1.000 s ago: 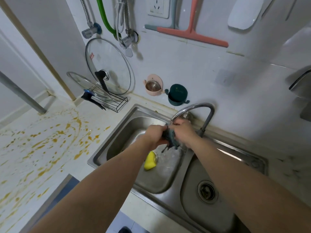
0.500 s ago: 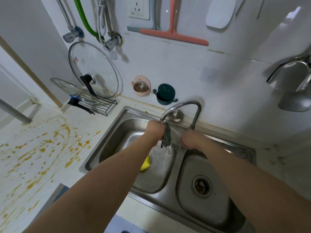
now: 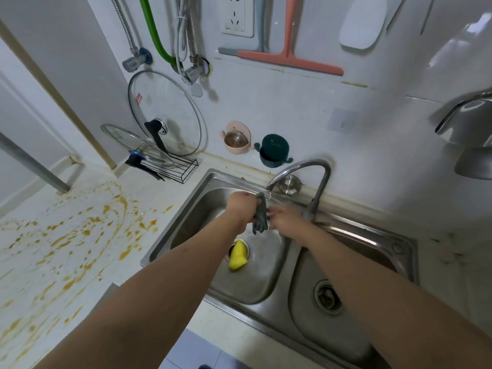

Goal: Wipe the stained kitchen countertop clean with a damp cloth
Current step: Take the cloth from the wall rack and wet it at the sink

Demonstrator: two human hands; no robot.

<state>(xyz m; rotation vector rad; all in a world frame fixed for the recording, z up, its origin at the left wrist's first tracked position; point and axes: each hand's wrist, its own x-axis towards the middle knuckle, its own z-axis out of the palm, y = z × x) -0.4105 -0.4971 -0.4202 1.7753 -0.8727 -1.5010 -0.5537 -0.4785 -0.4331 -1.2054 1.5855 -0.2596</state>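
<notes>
My left hand (image 3: 241, 209) grips a dark teal cloth (image 3: 259, 218) just below the spout of the curved steel faucet (image 3: 300, 166), over the left basin of the double sink (image 3: 191, 198). The cloth hangs down from my fist in a wrung bunch. My right hand (image 3: 286, 221) is right beside it, blurred, with its fingers stretched toward the cloth's lower part. The white countertop (image 3: 80, 265) left of the sink is spattered with orange-brown stains (image 3: 66, 235).
A yellow sponge (image 3: 237, 255) lies on the left basin's drain. Glass lids (image 3: 170, 110) stand in a wire rack (image 3: 183, 169) at the back of the counter. A pink holder (image 3: 237, 138) and a green cup (image 3: 274, 150) hang on the wall above the sink.
One second ago both hands wrung the cloth together. The right hand then let go and moved off to the right, and now it has come back beside the cloth.
</notes>
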